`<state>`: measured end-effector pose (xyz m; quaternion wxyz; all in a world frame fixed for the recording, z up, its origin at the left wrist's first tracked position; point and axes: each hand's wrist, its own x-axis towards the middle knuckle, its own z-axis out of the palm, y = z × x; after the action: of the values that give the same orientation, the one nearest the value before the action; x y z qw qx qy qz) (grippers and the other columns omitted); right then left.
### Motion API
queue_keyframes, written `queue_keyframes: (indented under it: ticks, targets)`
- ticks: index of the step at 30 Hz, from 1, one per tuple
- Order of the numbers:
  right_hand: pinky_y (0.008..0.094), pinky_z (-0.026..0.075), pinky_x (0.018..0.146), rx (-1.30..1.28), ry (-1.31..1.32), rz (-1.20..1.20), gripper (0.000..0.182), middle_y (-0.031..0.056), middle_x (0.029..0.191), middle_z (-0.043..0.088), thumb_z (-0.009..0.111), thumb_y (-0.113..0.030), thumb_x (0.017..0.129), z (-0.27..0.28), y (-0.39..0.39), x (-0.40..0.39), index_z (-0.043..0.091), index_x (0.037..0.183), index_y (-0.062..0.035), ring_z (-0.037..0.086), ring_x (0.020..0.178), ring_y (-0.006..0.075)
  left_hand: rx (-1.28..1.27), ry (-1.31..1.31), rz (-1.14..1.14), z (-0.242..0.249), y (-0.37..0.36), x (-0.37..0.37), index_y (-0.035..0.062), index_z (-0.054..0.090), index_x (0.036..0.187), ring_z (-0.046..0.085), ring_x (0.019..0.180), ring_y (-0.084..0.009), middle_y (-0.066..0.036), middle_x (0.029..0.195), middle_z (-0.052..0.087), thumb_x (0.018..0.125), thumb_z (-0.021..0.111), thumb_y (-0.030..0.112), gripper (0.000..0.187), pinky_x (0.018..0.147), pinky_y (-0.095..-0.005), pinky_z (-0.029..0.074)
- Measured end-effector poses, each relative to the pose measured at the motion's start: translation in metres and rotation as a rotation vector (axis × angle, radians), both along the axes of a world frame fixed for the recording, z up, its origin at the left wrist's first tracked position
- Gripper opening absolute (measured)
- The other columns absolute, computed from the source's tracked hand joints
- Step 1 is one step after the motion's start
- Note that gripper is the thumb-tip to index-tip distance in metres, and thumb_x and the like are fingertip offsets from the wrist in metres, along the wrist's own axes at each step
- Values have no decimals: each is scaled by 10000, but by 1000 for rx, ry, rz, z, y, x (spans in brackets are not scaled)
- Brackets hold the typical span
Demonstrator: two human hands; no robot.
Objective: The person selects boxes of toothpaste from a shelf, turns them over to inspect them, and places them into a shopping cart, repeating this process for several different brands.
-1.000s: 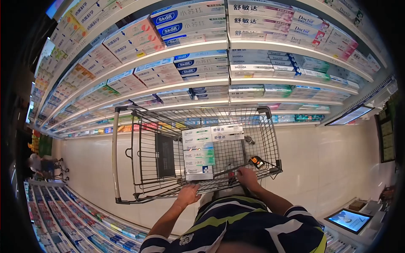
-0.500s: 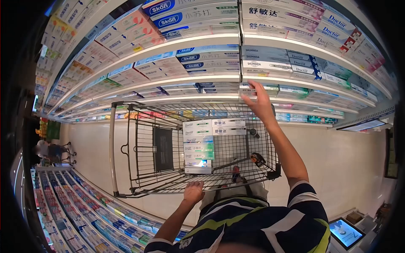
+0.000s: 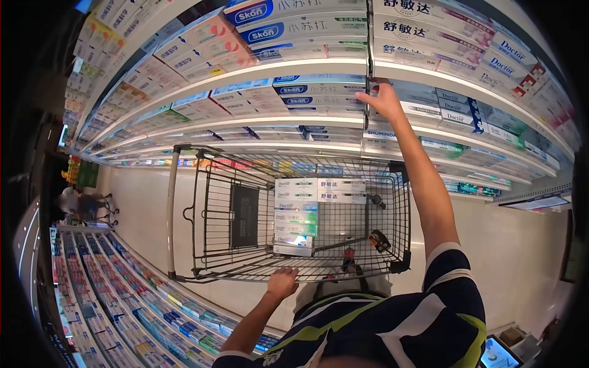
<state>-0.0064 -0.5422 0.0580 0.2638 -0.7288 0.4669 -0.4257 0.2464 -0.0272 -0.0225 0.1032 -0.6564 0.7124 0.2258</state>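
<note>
My left hand (image 3: 283, 282) has its fingers curled over the near rim of the wire shopping cart (image 3: 245, 275). My right hand (image 3: 385, 102) reaches to the middle shelf, beside the grey-white toothpaste boxes (image 3: 419, 95). Its thumb sticks out to the left, apart from the fingers, whose tips go partly out of sight among the boxes; no box is seen lifted in it. Inside the cart, stacked toothpaste boxes (image 3: 296, 218) lie in a column, and white boxes with Chinese lettering (image 3: 341, 190) lie to their right.
Blue-and-white Skon boxes (image 3: 300, 24) fill the shelf left of my right hand. White shelf edges (image 3: 276, 73) run across in rows. Another lit shelf (image 3: 116, 294) stands at the lower left. A screen (image 3: 498, 354) is at the lower right, and a person (image 3: 89, 205) with a cart is far left.
My right hand has moved up and forward from over the lower shelf to the middle-shelf boxes. My left hand stays on the cart rim. The view has shifted slightly.
</note>
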Motion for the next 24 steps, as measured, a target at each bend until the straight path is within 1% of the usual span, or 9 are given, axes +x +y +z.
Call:
queue_keyframes:
  ticks: [3, 7, 12, 15, 18, 20, 22, 23, 24]
  targets:
    - [345, 465, 699, 57, -21, -21, 702, 126, 788, 587, 774, -546, 589, 6, -3, 4, 619, 964, 26, 560, 733, 267, -4, -16, -18, -1, 1, -2, 87, 565, 980, 574, 974, -275, -90, 963, 616, 708, 678, 245, 334, 820, -385, 483]
    - [339, 455, 681, 136, 18, -6, 700, 103, 785, 572, 778, -532, 593, 1, -12, 6, 599, 981, 23, 538, 718, 244, 23, -10, -4, 1, -1, -3, 88, 566, 979, 571, 986, -272, -90, 982, 614, 712, 680, 256, 335, 831, -382, 478]
    - [332, 464, 707, 90, -127, 65, 696, 100, 859, 595, 817, -436, 586, 10, -4, 5, 557, 1051, 12, 543, 738, 224, -4, -5, 4, 0, 1, -4, 89, 566, 983, 569, 993, -270, -94, 994, 615, 719, 679, 255, 332, 838, -381, 476]
    - [325, 471, 744, -14, -66, 32, 687, 108, 922, 612, 828, -400, 581, 4, -1, 4, 547, 1055, 11, 567, 787, 220, 22, -5, 7, 1, 0, -3, 89, 565, 990, 569, 992, -272, -96, 999, 616, 724, 677, 254, 333, 841, -380, 474]
    - [314, 470, 785, 85, -83, -6, 692, 122, 944, 611, 828, -402, 586, -3, 14, -4, 530, 1050, 16, 587, 828, 222, 41, -16, 13, 1, 1, -3, 87, 563, 996, 572, 984, -275, -97, 996, 619, 726, 675, 251, 335, 841, -382, 474]
    - [299, 472, 818, 151, -153, 10, 618, 128, 947, 615, 824, -330, 629, 5, 41, -4, 505, 1028, 17, 602, 877, 193, 41, -16, 14, 1, 1, -2, 86, 562, 997, 574, 979, -276, -98, 991, 620, 725, 674, 249, 336, 840, -384, 474]
    - [277, 482, 788, 112, -385, 52, 550, 131, 952, 622, 823, -232, 652, -1, 58, -4, 485, 1015, 7, 600, 891, 159, 41, -6, 10, 2, 0, -2, 81, 558, 986, 578, 968, -276, -99, 975, 621, 730, 665, 262, 331, 829, -388, 477]
    - [248, 490, 742, 110, -438, 52, 469, 133, 957, 626, 792, -150, 698, -2, 68, -4, 465, 996, 5, 595, 892, 130, 38, -3, 5, 1, 1, -1, 81, 558, 986, 578, 968, -276, -99, 975, 621, 730, 665, 262, 331, 829, -388, 477]
    - [248, 490, 742, 107, -434, 44, 469, 133, 957, 626, 792, -150, 698, -2, 79, -5, 465, 996, 5, 595, 892, 130, 41, 7, -5, 0, 2, -2, 85, 559, 1042, 580, 974, -290, -110, 990, 621, 738, 670, 294, 386, 844, -393, 471]
